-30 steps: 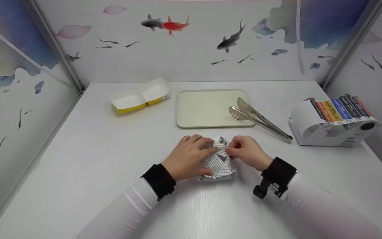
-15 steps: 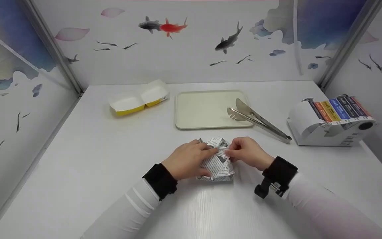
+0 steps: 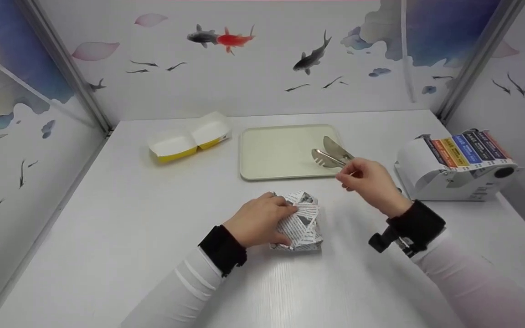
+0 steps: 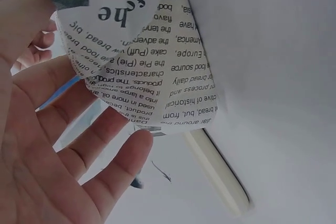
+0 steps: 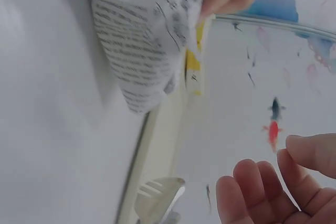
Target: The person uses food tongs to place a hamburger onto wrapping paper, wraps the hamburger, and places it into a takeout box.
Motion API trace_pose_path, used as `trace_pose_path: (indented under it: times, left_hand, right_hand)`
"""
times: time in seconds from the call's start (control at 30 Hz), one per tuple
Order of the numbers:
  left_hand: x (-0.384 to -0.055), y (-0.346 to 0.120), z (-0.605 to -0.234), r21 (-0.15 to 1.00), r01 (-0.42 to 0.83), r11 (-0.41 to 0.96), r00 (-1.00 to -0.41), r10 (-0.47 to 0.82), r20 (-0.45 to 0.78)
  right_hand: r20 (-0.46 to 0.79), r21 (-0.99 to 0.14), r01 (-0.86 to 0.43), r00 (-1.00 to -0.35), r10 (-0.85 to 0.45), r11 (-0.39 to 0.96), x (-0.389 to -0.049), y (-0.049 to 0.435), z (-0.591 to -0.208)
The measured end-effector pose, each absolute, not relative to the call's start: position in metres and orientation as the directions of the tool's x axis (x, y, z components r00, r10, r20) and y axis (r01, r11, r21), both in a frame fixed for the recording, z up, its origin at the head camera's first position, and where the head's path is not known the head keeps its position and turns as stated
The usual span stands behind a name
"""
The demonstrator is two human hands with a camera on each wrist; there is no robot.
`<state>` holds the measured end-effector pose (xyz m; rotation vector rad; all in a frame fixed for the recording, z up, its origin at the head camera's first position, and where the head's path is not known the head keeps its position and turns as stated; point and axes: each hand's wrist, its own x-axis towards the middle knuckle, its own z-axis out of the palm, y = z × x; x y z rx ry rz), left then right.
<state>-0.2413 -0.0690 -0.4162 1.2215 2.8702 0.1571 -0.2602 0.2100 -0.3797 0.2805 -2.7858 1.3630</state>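
Note:
A parcel wrapped in newsprint-patterned paper (image 3: 301, 223) lies on the white table in front of the person. On its left part rests the left hand (image 3: 260, 218), index finger on the folded top and thumb near the front edge. In the left wrist view, extended fingers (image 4: 113, 174) lie along the parcel's side. The right hand (image 3: 367, 182) is in the air, up and right of the parcel, in front of the metal tongs (image 3: 331, 155). Its thumb and index tips come close together, the other fingers loosely curled. Nothing shows between them in the right wrist view.
Behind the parcel lies a pale tray (image 3: 280, 152) with the tongs' heads over its right part. An unfolded white-and-yellow carton (image 3: 176, 148) stands at the back left. At the right is a white dispenser (image 3: 458, 168) with several coloured label rolls. Printed walls enclose the table.
The right hand has let go of the parcel's right edge and moved up and to the right, now covering the tongs' handles. The left hand stays on the parcel, its fingers slightly shifted.

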Motion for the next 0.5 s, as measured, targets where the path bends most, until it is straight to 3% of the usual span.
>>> trace_pose_path:
  times: [0.23, 0.5]
  left_hand:
    - [-0.245, -0.063, -0.415, 0.109, 0.692, 0.713, -0.718, 0.696, 0.002]
    - [-0.246, -0.059, -0.412, 0.069, 0.699, 0.712, -0.714, 0.7, 0.02]
  right_hand:
    - [0.237, -0.71, -0.198, -0.971, -0.036, 0.676, -0.259, 0.239, -0.364]
    - [0.385, -0.693, -0.194, -0.914, 0.13, 0.694, -0.261, 0.268, -0.35]
